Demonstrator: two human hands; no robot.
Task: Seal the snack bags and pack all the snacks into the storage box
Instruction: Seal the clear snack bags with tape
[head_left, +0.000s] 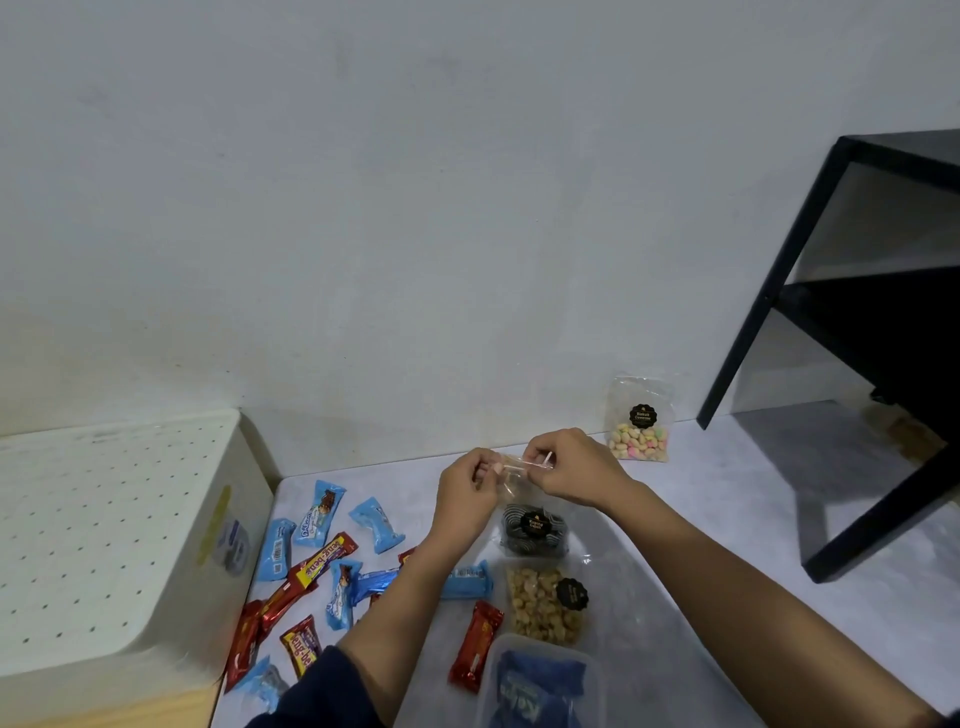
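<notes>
Two hands meet at the centre of the frame, over the grey table (691, 525). The left hand (467, 493) and the right hand (574, 467) each pinch one end of a thin white twist tie (524, 464) wrapped around the gathered neck of a clear snack bag (532, 527). Fingers of both hands are closed narrowly on the tie; neither hand is free.

Position: the bag hangs directly below the fingers, its long axis running vertically in the frame, neck up, base resting on or just above the table. The tie lies crosswise to that axis, left to right between the two hands. Both hands are equally close to the neck.

Appearance: transparent film, dark striped biscuits in the lower half, a round black label on the front.

Status, as judged: sealing of this bag is in progress. A second bag of pale nuts (545, 605) lies just below it in the frame; a third bag of pastel pieces (640, 421) stands at the wall, right of centre. Loose wrapped bars (322, 569) lie scattered at lower left, beside the white perforated storage box (104, 545).
</notes>
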